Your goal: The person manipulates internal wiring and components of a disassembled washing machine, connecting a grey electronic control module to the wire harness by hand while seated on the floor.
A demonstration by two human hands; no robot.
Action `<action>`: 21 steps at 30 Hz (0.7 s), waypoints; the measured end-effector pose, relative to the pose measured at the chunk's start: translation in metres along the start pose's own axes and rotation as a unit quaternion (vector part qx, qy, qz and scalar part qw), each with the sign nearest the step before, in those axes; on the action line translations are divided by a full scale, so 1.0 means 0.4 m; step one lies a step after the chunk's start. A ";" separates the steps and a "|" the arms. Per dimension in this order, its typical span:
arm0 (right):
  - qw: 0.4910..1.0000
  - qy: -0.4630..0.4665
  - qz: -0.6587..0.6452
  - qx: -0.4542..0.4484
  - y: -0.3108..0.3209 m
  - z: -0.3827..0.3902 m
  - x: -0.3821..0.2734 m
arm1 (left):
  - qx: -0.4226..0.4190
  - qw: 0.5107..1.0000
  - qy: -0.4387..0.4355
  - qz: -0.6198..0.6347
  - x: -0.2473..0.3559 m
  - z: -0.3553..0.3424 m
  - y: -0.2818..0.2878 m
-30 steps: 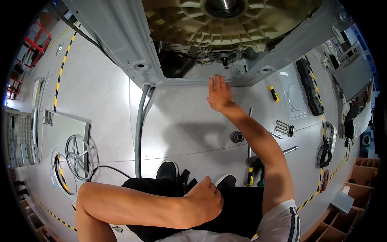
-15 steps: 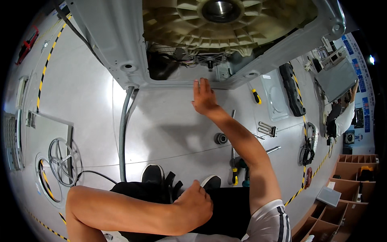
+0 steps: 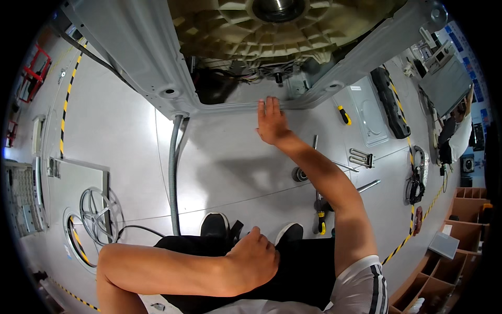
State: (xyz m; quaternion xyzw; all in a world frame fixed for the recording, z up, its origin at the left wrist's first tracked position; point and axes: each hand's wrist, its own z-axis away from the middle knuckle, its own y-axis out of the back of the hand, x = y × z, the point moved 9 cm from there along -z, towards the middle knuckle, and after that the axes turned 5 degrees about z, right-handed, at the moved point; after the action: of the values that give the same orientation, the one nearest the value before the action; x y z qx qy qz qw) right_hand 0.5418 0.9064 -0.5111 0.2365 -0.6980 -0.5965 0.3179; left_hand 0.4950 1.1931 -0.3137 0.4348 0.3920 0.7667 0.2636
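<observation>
A grey metal machine cabinet [image 3: 125, 57] stands open before me, showing a cream ribbed plastic tub [image 3: 225, 31] with a metal hub [image 3: 277, 10], plus wiring [image 3: 246, 77] below. My right hand [image 3: 273, 123] reaches to the cabinet's lower front edge, fingertips on or beside it, fingers extended. My left hand [image 3: 252, 261] lies curled on my lap in dark trousers; whether anything is inside its fingers is hidden. A grey hose [image 3: 173, 172] runs from the cabinet's lower left corner toward my feet.
Right: screwdrivers [image 3: 344, 115] [image 3: 321, 222], bearing [image 3: 298, 174], heating element [image 3: 361, 157], clear plate [image 3: 368, 118], black bar [image 3: 389, 104], wooden compartments [image 3: 465, 230], a co-worker [image 3: 460, 138]. Left: detached panel [image 3: 68, 178], spoked pulley [image 3: 94, 214]. Striped floor tape [image 3: 68, 110] runs along both sides.
The view swung a little right and then partly back, shifting the scene in the frame. My hands hold nearly the same poses, the right one still at the cabinet's lower edge.
</observation>
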 end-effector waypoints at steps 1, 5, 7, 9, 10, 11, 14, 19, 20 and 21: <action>1.000 -0.009 0.008 -0.016 -0.008 -0.004 -0.001 | 0.002 1.000 0.005 0.004 -0.003 -0.001 -0.003; 0.997 -0.030 0.031 -0.058 -0.029 -0.007 0.003 | -0.013 0.999 0.017 0.023 -0.007 -0.007 -0.018; 0.996 -0.035 0.036 -0.067 -0.030 -0.006 0.005 | -0.024 0.999 0.018 0.019 -0.009 -0.008 -0.014; 0.996 -0.040 0.040 -0.075 -0.026 -0.009 0.004 | -0.011 0.999 0.036 0.003 -0.012 -0.010 -0.008; 0.996 -0.042 0.017 -0.078 -0.025 -0.007 0.000 | -0.007 0.999 0.040 -0.002 -0.014 -0.010 -0.012; 0.996 -0.044 -0.005 -0.080 -0.021 -0.010 -0.001 | -0.011 0.999 0.040 -0.006 -0.017 -0.011 -0.016; 0.995 -0.052 -0.034 -0.072 -0.012 -0.008 0.004 | -0.021 0.999 0.039 -0.020 -0.026 -0.017 -0.015; 0.995 -0.048 -0.049 -0.069 0.010 -0.005 0.013 | -0.031 0.998 0.038 -0.036 -0.048 -0.048 -0.015; 0.996 -0.045 -0.030 -0.076 0.011 -0.007 0.012 | -0.037 0.998 0.041 -0.029 -0.054 -0.056 -0.018; 0.996 -0.041 -0.011 -0.084 0.008 -0.008 0.012 | -0.043 0.998 0.043 -0.021 -0.060 -0.064 -0.021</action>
State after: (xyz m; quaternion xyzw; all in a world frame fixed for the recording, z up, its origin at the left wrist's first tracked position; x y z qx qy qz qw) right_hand 0.5409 0.9013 -0.5069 0.1916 -0.6551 -0.6658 0.3014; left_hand 0.4848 1.1704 -0.3395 0.3815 0.3788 0.7951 0.2806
